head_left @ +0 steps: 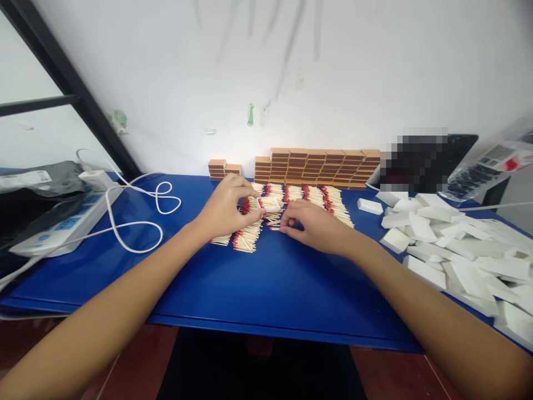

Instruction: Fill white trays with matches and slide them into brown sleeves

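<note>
My left hand (229, 205) pinches a small white matchbox tray (269, 209) between thumb and fingers, held just above the rows of matches. A few red-headed matches (266, 202) lie inside the tray. Close beside it, my right hand (308, 222) is curled with its fingertips down at the table. Pale matches with red heads (275, 228) stick out from these fingertips; how many they grip is hidden. Loose matches in rows (245, 239) lie under and around both hands, with more rows (333, 203) behind my right hand.
Closed matchboxes (316, 166) stand stacked along the wall, with a shorter stack (224, 169) to their left. White trays (462, 244) are heaped at the right, before a dark device (453, 161). A power strip (66, 219) and white cable (120, 241) lie left on the blue table (266, 294).
</note>
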{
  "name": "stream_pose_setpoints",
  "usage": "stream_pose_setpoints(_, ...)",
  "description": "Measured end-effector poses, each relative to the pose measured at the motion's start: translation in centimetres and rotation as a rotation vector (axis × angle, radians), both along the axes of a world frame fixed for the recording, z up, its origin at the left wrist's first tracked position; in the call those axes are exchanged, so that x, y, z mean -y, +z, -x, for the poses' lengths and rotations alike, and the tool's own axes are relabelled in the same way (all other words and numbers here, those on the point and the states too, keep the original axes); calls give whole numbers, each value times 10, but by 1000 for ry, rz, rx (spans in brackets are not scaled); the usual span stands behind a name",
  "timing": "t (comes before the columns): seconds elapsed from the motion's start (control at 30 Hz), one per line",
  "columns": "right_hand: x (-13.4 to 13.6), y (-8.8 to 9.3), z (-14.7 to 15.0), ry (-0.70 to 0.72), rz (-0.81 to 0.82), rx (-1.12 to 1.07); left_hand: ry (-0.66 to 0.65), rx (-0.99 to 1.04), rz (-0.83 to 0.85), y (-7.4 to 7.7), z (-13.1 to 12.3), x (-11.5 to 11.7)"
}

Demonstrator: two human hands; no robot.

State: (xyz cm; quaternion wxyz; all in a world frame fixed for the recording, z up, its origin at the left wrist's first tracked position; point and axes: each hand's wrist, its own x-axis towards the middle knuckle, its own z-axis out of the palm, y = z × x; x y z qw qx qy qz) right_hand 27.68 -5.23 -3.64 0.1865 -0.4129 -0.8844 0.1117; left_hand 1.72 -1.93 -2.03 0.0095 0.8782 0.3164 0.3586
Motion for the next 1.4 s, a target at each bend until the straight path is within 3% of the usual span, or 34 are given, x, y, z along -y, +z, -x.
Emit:
stream_pose_setpoints(0.3, 1, 10, -11, 12, 47, -4, -17, -52, -48, -1, 1, -1)
stream_pose_setpoints(0.6, -1, 8, -6, -68, -153, -176, -93, -30, 41, -5, -12, 11)
stream_pose_setpoints(0.93, 2, 5, -3, -47, -194, -138, -142, 14, 82, -4, -18, 18)
stream_pose_setpoints(1.17, 3, 8, -5, -91, -251, -193, 6, 23, 34, -7, -11, 11)
stream_pose_setpoints(1.4, -1, -1, -8, -7, -94, -74, 141, 27, -25, -5, -7, 7)
